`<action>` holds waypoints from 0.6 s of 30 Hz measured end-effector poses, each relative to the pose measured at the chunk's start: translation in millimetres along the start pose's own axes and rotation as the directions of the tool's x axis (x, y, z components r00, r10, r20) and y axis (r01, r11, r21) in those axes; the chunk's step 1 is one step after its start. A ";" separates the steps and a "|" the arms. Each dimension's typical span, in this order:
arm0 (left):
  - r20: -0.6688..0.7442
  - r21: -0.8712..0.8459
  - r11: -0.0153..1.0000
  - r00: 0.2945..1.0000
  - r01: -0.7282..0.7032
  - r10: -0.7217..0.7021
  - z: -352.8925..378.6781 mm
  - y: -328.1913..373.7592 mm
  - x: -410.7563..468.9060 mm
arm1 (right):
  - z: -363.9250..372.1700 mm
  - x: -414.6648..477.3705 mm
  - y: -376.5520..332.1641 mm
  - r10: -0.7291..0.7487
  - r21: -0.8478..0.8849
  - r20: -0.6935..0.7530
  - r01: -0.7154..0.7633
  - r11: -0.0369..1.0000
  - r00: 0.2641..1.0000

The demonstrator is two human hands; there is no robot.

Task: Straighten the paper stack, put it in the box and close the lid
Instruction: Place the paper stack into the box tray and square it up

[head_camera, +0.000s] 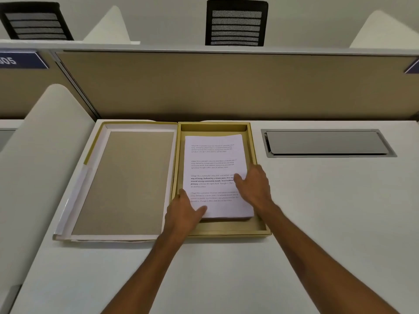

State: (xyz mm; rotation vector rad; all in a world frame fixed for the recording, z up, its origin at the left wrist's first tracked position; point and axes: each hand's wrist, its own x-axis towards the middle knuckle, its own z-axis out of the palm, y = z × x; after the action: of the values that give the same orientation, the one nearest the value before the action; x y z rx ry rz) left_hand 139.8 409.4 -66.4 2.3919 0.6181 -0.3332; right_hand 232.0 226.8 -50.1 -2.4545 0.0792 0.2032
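**Paper seated in box; lid open**

The paper stack (215,175) lies inside the gold box (261,231), printed side up, near the box's middle with bare floor showing at the far and near ends. Its edges look square, though the stack sits turned a little within the box walls.

The left hand (184,213) rests at the stack's near left corner, thumb laid on the top sheet; its other fingers are hidden, so I cannot tell whether they are spread or tucked beneath the paper. The right hand (254,184) lies flat on the stack's right edge, fingers (239,179) extended and close together on the top sheet. Neither hand pinches anything visibly.

The lid (123,182) lies fully open to the left on the white desk (317,211), inner face up, joined to the box along their shared edge.

Judgement: straightening and placing appear complete or nearly so; the step in hand is settling the stack. The next move calls for both hands to leave the paper, then a grasp on the lid's far left edge to swing it rightward over the box. Risk: a skewed stack may foul the lid.
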 end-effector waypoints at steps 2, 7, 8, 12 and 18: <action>0.048 0.056 0.998 0.998 -0.038 0.035 6.9 -3.9 -1.7 | -2.9 25.0 -13.7 -0.151 -0.077 0.011 0.151 0.985 0.988; 0.072 0.137 0.988 0.995 -0.073 0.064 24.6 -13.2 -5.5 | 2.7 104.2 -48.3 -0.317 -0.307 0.215 0.372 0.876 0.924; 0.059 0.137 0.988 0.996 -0.074 0.066 27.6 -15.2 -5.0 | 5.8 118.8 -54.0 -0.323 -0.336 0.253 0.396 0.855 0.912; 0.027 0.155 0.986 0.998 -0.062 0.059 35.4 -20.1 -0.5 | 22.9 167.4 -67.5 -0.338 -0.421 0.387 0.491 0.763 0.858; -0.037 0.210 0.973 0.993 -0.098 0.108 39.5 -23.4 2.3 | 49.2 208.7 -61.1 -0.275 -0.439 0.480 0.499 0.747 0.833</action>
State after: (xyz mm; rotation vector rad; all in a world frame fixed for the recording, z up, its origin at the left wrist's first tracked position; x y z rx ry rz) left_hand 126.6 401.0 -109.7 2.6290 0.4994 -0.3088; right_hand 438.2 304.1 -84.7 -2.8627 -0.7844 0.5871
